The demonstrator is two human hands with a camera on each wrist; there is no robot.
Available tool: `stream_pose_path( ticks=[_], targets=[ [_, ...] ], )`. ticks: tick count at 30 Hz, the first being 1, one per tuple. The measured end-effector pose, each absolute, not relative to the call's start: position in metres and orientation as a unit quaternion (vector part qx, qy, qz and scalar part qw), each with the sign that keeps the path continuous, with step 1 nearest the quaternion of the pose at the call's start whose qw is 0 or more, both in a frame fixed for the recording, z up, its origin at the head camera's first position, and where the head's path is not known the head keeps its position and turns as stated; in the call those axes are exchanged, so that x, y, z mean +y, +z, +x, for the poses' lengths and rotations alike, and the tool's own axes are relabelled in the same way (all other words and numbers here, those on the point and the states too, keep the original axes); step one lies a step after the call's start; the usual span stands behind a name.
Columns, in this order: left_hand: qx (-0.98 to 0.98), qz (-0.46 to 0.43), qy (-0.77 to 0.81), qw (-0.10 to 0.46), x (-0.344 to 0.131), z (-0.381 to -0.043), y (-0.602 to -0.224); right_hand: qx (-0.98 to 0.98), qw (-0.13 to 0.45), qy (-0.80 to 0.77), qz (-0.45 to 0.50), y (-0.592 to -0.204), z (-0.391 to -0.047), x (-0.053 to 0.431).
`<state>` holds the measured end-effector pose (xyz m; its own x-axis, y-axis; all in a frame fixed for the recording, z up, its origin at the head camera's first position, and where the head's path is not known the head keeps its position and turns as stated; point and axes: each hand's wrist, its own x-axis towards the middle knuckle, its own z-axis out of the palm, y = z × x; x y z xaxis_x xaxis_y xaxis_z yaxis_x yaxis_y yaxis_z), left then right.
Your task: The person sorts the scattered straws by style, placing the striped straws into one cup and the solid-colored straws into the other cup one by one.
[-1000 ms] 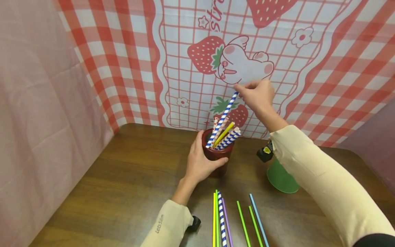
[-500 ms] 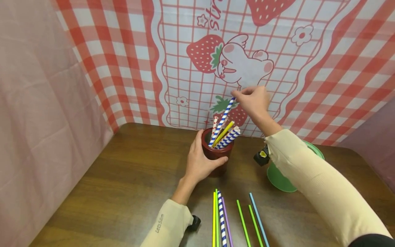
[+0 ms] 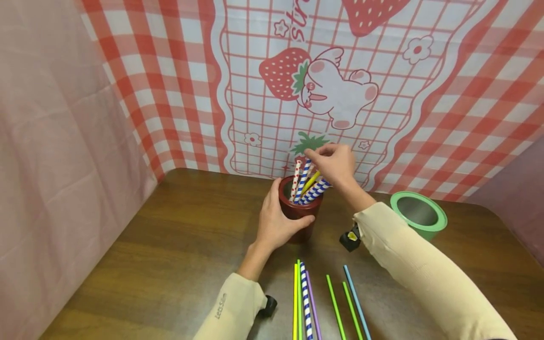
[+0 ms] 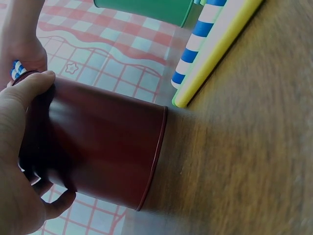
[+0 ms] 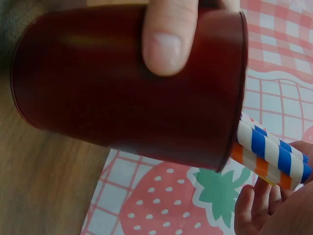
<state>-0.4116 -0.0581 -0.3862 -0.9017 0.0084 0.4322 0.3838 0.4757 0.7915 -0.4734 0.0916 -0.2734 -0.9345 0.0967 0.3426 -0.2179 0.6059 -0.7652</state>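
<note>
Red-and-white checked cloth point(image 3: 182, 85) printed with strawberries, hung behind a brown wooden desk point(image 3: 182, 245); pink curtain point(image 3: 63, 141) at the left.

From the head: dark red cup point(image 3: 302, 213) upright near the far edge of the desk, held by the left grip point(image 3: 275, 224), with fingers along its left side and thumb across its front. Just above the cup, right grip point(image 3: 336, 164), pinching the top end of a blue-and-white striped straw point(image 3: 302, 183), with the lower end inside the rim. Beside it in the cup, a red-dotted straw point(image 3: 295, 179), a yellow straw point(image 3: 311, 182) and further striped straws point(image 3: 316, 192). To the right, a green container point(image 3: 442, 221). Nearer, flat on the desk, a close row of four straws point(image 3: 306, 302), then two green straws point(image 3: 335, 307) and a blue straw point(image 3: 357, 302).

From the left wrist: cup shown sideways, clasped near its mouth between left thumb and fingers.

From the right wrist: left thumb against the cup wall; striped straws and an orange-and-white straw point(image 5: 261, 169) jutting from the mouth, beside curled right fingers; exact pinch hidden.
</note>
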Motion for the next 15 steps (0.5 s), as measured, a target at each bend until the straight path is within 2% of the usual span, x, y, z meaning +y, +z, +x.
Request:
stream_pose_path(
  ticks=[7, 15],
  targets=[
    [-0.839, -0.116, -0.495, 0.191, -0.0587, -0.4127, -0.3877, -0.878, 0.186, 0.44, 0.038, -0.2807, -0.47, 0.0893],
    [-0.841, -0.115, -0.495, 0.188, -0.0576, -0.4128, -0.3881, -0.873, 0.15, 0.463, 0.032, -0.279, -0.4678, 0.0909]
  ],
)
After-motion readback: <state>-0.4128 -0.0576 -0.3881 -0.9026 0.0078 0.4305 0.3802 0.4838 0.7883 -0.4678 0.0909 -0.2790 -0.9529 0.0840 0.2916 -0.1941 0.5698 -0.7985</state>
